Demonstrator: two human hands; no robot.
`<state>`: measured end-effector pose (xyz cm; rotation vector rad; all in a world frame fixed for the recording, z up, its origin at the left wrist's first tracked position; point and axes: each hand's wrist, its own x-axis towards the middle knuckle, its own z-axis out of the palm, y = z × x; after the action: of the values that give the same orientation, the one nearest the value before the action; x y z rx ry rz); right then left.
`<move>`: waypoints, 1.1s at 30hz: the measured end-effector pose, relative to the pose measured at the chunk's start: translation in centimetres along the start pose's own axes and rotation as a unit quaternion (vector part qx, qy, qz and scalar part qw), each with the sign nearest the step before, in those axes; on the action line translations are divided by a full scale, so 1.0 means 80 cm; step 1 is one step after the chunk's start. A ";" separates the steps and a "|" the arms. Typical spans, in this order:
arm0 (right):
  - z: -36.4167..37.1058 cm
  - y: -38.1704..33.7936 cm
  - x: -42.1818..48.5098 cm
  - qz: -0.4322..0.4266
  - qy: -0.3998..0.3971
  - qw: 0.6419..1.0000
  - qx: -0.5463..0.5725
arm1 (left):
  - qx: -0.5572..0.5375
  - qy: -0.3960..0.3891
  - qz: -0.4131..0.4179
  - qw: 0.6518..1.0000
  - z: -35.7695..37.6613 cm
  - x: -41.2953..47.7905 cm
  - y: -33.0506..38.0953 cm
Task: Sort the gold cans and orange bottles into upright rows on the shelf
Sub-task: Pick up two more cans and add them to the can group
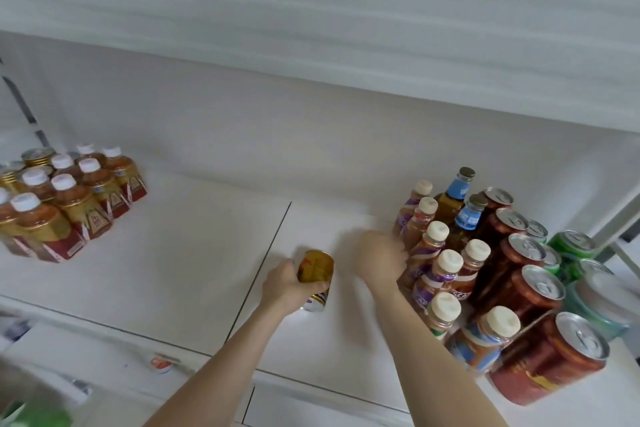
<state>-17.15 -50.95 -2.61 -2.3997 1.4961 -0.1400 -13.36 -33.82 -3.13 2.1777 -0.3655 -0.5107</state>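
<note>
The left hand (284, 282) grasps a gold can (316, 272) tilted above the shelf (180, 253), the blurred right hand (381, 258), grip unclear, reaches beside it; next, carry it far left to the orange bottles (79, 198).

Shelf (173, 253) white w/ a dark seam. Held can (316, 270): gold, red mark. Left-group bottles (86, 198): orange, white caps, gold & red labels. Right: purple-label bottles (433, 260) w/ cream caps, brown bottles (453, 204) w/ blue labels, red-brown cans (519, 253) w/ silver tops, green cans (571, 246).
</note>
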 end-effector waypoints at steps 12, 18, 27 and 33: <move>0.010 0.031 -0.063 -0.006 -0.023 0.976 0.216 | -0.143 0.022 0.069 0.987 0.014 -0.031 -0.058; 0.036 0.066 -0.111 -0.073 0.012 0.944 0.322 | -0.159 0.026 0.065 0.985 0.013 -0.042 -0.065; 0.035 0.085 -0.144 -0.128 0.026 0.912 0.389 | -0.154 0.028 0.082 0.984 0.007 -0.064 -0.063; 0.032 0.097 -0.163 -0.107 0.009 0.912 0.396 | -0.148 0.031 0.085 0.985 0.005 -0.078 -0.067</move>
<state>-29.08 -41.95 -6.37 -1.8642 0.9064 -0.6778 -18.57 -28.18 -6.17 1.8512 -0.4102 -0.3759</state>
